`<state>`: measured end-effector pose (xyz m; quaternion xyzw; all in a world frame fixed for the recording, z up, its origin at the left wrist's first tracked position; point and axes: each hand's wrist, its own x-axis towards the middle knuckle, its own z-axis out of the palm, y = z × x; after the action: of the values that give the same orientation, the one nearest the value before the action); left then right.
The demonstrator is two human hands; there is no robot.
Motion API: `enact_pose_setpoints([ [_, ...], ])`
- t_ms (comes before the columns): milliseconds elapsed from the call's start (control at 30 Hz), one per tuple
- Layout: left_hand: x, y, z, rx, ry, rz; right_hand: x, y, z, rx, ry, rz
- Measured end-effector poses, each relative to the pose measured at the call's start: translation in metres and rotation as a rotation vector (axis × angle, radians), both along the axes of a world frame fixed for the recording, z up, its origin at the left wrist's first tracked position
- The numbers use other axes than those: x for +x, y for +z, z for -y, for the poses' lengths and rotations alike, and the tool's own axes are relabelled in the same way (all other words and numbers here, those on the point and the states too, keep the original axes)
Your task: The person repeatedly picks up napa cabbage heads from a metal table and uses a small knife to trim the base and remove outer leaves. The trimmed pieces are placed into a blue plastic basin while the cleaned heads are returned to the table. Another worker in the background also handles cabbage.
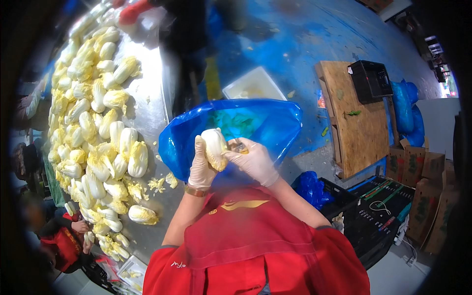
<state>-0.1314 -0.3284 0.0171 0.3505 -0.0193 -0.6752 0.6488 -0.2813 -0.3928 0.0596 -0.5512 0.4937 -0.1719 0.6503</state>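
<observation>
Over the mouth of a blue plastic bag (177,136), my gloved left hand (202,166) holds a small napa cabbage (214,145), its white base up and yellow leaf tips down. My gloved right hand (254,160) is at the cabbage's right side, fingertips touching it. Its curled fingers grip a small yellowish and dark object (241,148), mostly hidden, whose kind I cannot tell. Green leaf scraps (236,123) lie inside the bag. Left of the bag, a large heap of trimmed napa cabbages (88,125) covers much of a metal table (143,81).
Loose leaf bits (156,184) lie on the table by my left wrist. Beyond the bag is a white foam box (254,83). To the right are a wooden pallet (363,136) bearing a black crate (370,81), stacked black crates (376,217) and cardboard boxes (424,206). Co-workers' hands (80,226) work at lower left.
</observation>
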Motion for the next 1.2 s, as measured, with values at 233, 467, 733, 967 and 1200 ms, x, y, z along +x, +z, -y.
enact_pose_setpoints([
  [233,0.002,-0.003,-0.002,-0.032,-0.045,0.097,-0.001,-0.024,-0.004,0.046,0.014,0.096],
  [467,-0.001,0.001,-0.005,0.016,-0.024,0.37,0.009,0.0,-0.01,-0.132,0.021,-0.077],
  [733,-0.006,-0.007,-0.013,0.033,-0.033,0.489,0.011,-0.006,-0.016,-0.292,0.058,-0.159],
  [967,-0.003,-0.004,-0.015,-0.008,-0.08,0.539,0.012,-0.016,-0.021,-0.372,0.032,-0.171],
  [1200,0.019,0.0,-0.013,0.017,-0.295,0.35,0.003,-0.032,0.0,-0.499,0.085,-0.205],
])
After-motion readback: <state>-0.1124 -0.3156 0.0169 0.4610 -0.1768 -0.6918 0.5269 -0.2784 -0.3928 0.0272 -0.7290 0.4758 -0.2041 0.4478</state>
